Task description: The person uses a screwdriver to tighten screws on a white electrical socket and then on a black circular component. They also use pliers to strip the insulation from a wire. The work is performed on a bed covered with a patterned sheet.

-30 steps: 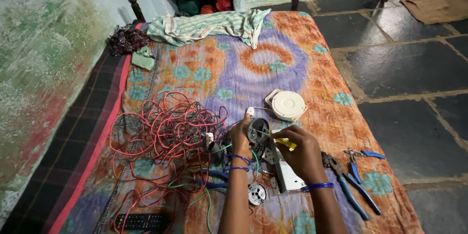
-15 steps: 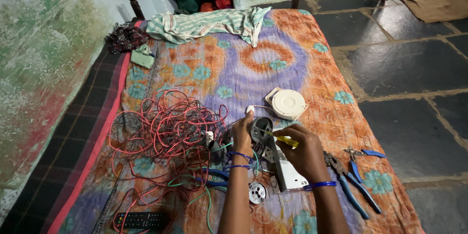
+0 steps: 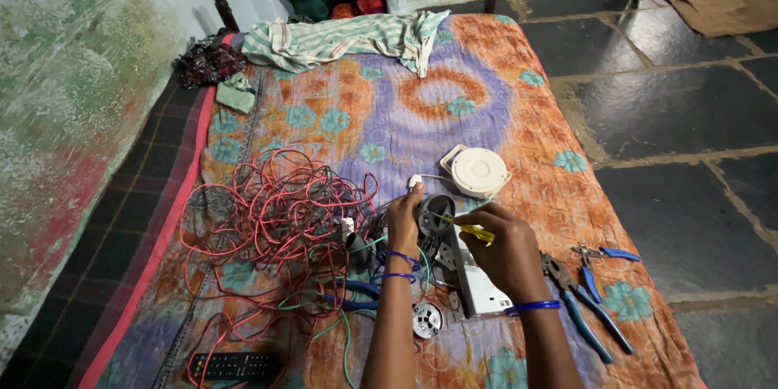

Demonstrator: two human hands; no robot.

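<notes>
Bracing a round grey fitting upright over the bedspread, the left hand has its fingers wrapped around it so the right hand, fingers pinched on a yellow screwdriver, can reach its face, beside red wire and pliers.

Soft even daylight, faint shadows, sharp centre, wide-angle bend at edges
</notes>
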